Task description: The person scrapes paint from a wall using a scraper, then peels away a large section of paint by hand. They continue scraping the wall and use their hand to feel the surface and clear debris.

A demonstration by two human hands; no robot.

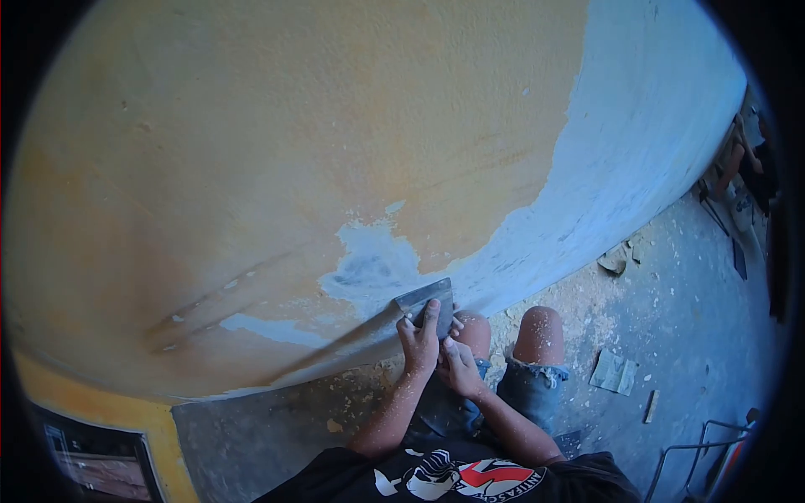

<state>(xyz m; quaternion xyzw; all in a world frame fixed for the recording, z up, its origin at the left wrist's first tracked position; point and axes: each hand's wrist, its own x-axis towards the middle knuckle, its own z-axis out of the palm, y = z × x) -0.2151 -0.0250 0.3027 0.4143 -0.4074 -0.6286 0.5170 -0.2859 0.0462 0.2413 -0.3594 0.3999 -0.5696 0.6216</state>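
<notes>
My left hand (419,337) is closed around a dark grey, flat rectangular block (434,303), its thumb laid along the face. Its exact kind does not show. My right hand (459,366) is closed at the block's lower end, close against the left hand; part of its fingers is hidden. The block's upper edge is at the low part of a wall (352,109) with worn yellow paint. Just left of the block is a bare pale blue patch (369,260) with ragged edges and dark smudges.
A wide pale blue area (646,109) covers the wall's right side. Paint flakes, a torn sheet (615,371) and a small strip (651,406) lie on the grey floor (688,335). A metal frame (700,444) stands lower right. Another person (759,163) is at far right.
</notes>
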